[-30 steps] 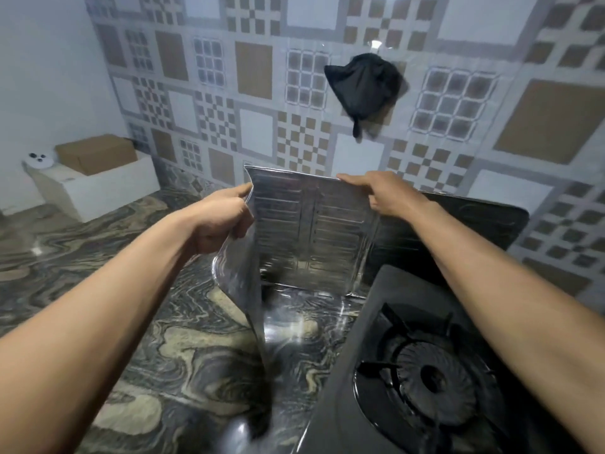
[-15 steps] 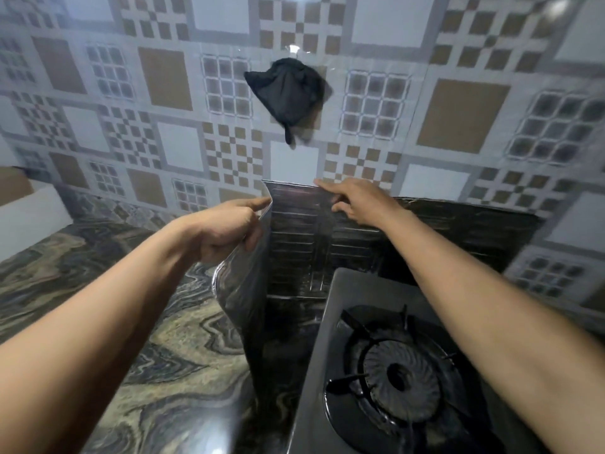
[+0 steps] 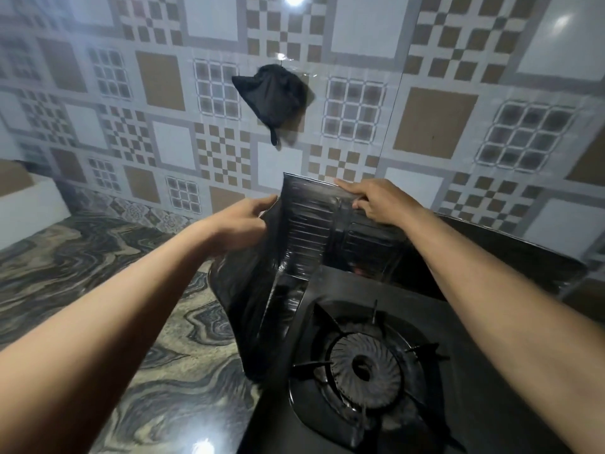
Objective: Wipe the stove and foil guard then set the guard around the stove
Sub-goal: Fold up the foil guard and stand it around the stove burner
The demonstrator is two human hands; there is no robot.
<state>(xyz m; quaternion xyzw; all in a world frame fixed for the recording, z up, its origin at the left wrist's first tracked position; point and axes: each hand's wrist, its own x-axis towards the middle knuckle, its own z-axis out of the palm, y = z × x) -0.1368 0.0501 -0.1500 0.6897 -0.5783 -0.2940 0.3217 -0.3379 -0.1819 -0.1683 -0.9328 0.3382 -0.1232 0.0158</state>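
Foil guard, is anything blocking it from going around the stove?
Nothing visible. Both hands hold the foil guard upright at the stove's back-left corner; the marble counter beside it looks bare.

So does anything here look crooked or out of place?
Yes: the foil guard isn't settled. Both the left hand and right hand hold its top edge, and its left panel bows outward over the counter rather than hugging the stove.

A black cloth bag (image 3: 273, 96) hangs on the patterned tile wall (image 3: 435, 122). A white box (image 3: 27, 204) (brown cardboard (image 3: 13, 178) on top) sits on the marbled desk (image 3: 82, 257), far left.
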